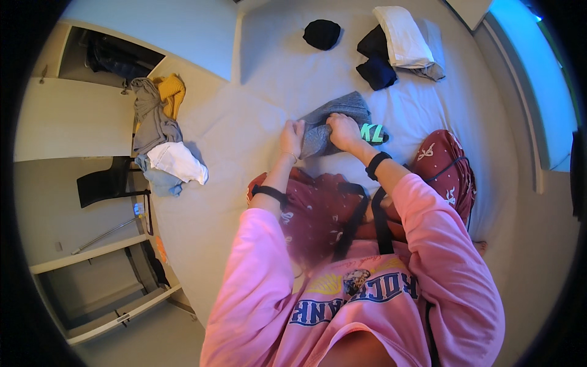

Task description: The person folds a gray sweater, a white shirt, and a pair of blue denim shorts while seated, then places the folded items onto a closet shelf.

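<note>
A grey knit garment (341,108) with bright green lettering on its right end lies partly folded on the bed sheet (229,137) before my crossed legs. My left hand (292,137) grips its left edge, the fingertips curled into the cloth. On its middle, beside the lettering, my right hand (344,130) is closed over a bunched part of the fabric. The underside of the garment and most of my fingertips are hidden.
A black folded cloth (322,35) lies at the far side. Right of it are a dark blue folded cloth (377,73) and a white folded garment (406,39) over grey cloth. Grey, yellow, white and light blue clothes (176,160) lie along the bed's left edge, near a black chair (105,181).
</note>
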### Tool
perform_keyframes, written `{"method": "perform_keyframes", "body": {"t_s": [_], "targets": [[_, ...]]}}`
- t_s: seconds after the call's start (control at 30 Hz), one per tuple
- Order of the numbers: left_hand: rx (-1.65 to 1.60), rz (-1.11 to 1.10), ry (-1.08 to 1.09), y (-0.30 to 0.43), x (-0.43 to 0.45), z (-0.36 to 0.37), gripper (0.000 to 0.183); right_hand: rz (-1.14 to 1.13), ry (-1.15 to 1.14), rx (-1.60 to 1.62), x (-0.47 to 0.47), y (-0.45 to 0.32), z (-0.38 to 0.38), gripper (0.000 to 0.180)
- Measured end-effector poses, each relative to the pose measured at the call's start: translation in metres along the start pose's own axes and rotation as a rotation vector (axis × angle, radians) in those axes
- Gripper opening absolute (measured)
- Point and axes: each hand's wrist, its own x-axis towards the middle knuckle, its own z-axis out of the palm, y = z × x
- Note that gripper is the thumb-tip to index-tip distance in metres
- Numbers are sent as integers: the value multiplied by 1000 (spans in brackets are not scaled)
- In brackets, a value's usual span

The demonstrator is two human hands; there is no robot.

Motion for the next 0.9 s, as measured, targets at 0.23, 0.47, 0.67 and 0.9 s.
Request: {"method": "perform_keyframes", "body": {"t_s": [0.23, 0.47, 0.67, 0.9], "targets": [[155, 103, -29, 57, -18, -32, 36, 266, -367, -251, 48, -14, 8, 27], [603, 471, -136, 54, -26, -23, 14, 134, -392, -596, 76, 15, 66, 38], [751, 195, -130, 47, -20, 0, 8, 185, -346, -235, 68, 13, 34, 39], [632, 637, -243, 64, -44, 22, 48, 72, -223, -84, 62, 23, 8, 28]]}}
